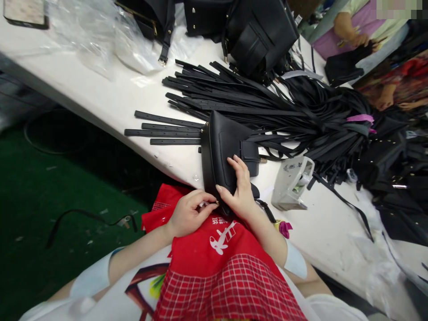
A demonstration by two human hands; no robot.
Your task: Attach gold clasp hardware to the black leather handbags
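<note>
A black handbag (227, 142) lies on its side at the table's near edge, its flap and front face turned up. My right hand (240, 191) holds it, fingers laid across the face and thumb pressed near the bottom corner. At that same corner the thumb and forefinger of my left hand (192, 213) pinch a small gold-coloured metal fitting (217, 202), mostly hidden by the fingertips. Several black straps with punched holes (170, 132) reach out to the left from beside or under the bag.
A big pile of black straps (254, 102) covers the white table (100, 96), tied with a pink band (360, 118). To the right stands a tape dispenser (292, 183). More black bags (257, 35) and clear plastic wrap (90, 31) lie behind. Two co-workers' hands (354, 38) are across the table.
</note>
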